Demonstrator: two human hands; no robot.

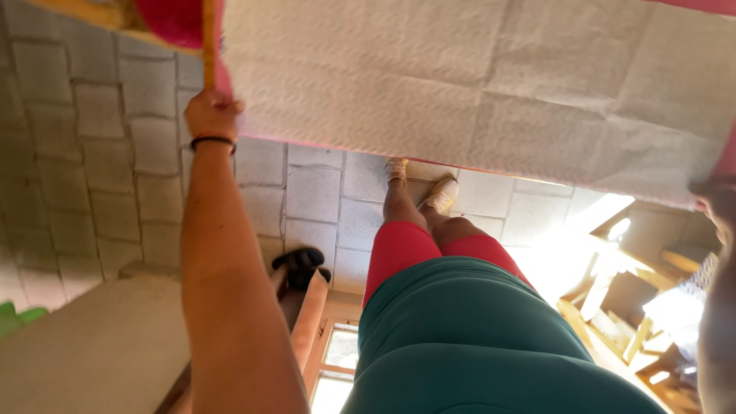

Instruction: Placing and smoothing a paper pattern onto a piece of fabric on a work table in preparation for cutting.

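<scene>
I hold a large white textured cloth (475,84) with a pink edge stretched out in front of me. My left hand (211,113), a black band on its wrist, is shut on the cloth's left edge beside a yellow strip (208,38). My right hand (717,205) shows only partly at the frame's right side and grips the cloth's lower right corner. Below the cloth I see my green top (468,345), red leggings (399,249) and pale shoes (441,195).
Grey paving stones (100,153) cover the ground. A black sandal (300,262) lies by a wooden beam (310,318). A concrete slab (92,345) sits at lower left. A sunlit wooden frame (621,299) stands at lower right.
</scene>
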